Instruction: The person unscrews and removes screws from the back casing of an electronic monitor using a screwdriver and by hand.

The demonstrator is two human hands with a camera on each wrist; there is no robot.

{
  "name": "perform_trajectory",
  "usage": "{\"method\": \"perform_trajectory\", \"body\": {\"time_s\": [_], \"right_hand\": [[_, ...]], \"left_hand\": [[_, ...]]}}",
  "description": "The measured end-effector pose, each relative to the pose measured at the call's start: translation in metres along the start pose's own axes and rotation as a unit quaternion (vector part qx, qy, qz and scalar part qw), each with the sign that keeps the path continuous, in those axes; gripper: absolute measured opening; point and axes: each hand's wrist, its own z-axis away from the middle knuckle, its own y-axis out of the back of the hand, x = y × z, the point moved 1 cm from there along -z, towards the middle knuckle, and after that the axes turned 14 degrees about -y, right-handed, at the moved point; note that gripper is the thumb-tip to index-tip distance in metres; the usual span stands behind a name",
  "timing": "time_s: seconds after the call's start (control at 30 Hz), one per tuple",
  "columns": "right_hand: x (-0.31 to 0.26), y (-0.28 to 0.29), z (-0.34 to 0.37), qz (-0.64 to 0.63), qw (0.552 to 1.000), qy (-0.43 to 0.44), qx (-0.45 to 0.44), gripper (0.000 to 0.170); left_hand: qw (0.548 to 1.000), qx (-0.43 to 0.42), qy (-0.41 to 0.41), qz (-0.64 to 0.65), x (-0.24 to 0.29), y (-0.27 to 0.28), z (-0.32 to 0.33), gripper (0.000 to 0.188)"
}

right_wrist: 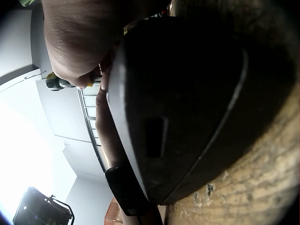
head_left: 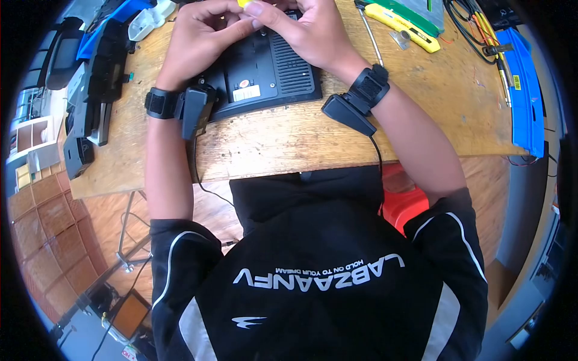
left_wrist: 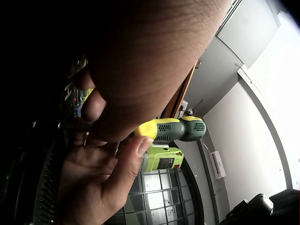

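Note:
A black electronic device [head_left: 253, 78] lies on the table, its vents, screws and a white label facing up. Over its far part my left hand [head_left: 201, 39] and right hand [head_left: 319, 36] meet, thumb close to thumb. Between them is a screwdriver [left_wrist: 171, 130] with a yellow and dark green handle that points up from the device. My right thumb presses its yellow collar, and my left thumb lies right beside it with fingers curled underneath. In the head view just a bit of yellow shows at the top edge. The screwdriver's tip is hidden.
At right lie a yellow utility knife [head_left: 403, 27], a thin metal rod [head_left: 370, 36], cables [head_left: 469, 30] and a blue tray [head_left: 527, 96]. Black equipment [head_left: 99, 78] lines the left side. The wooden table's [head_left: 289, 144] near edge runs before the person's torso.

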Motion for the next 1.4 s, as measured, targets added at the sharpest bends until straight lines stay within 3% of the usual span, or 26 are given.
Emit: {"method": "perform_trajectory", "body": {"time_s": [0.47,1.4], "right_hand": [[-0.0067,-0.0009,0.0021,-0.007,0.999,-0.049,-0.001,0.035],[0.0013,0.001,-0.0003,0.0,1.0,-0.022,-0.004,0.041]], "left_hand": [[1.0,-0.003,-0.006,-0.02,0.0046,-0.0005,-0.0016,0.019],[1.0,-0.007,0.005,-0.021,0.0038,-0.0001,0.0001,0.02]]}}
